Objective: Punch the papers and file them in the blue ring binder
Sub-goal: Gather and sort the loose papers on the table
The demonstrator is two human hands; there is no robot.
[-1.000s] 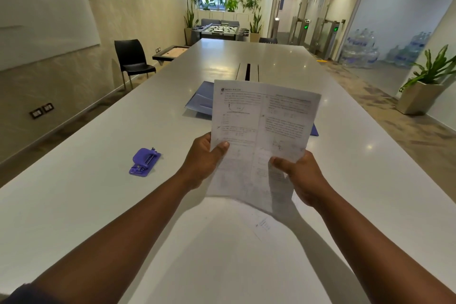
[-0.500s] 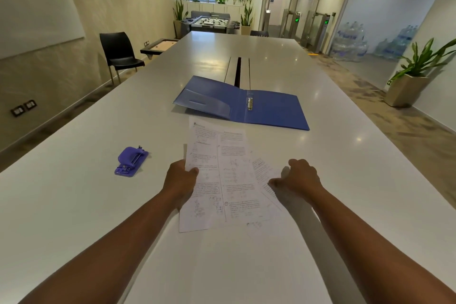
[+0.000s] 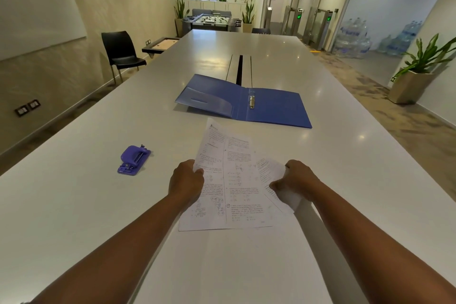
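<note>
Printed white papers lie fanned on the white table in front of me. My left hand grips the left edge of the top sheet. My right hand pinches the right edge of a lower sheet that sticks out to the right. The blue ring binder lies open beyond the papers, its metal rings on the spine, its left cover propped up slightly. A purple hole punch sits on the table to the left of my left hand, apart from it.
A cable slot runs down the table's middle behind the binder. A black chair stands by the left wall. A potted plant stands on the floor at right. A foosball table lies beyond the far end.
The papers, held upright a second ago, now lie on the table. Since half a second ago my right hand has taken hold of the lower sheet's edge and the sheets have fanned apart.
</note>
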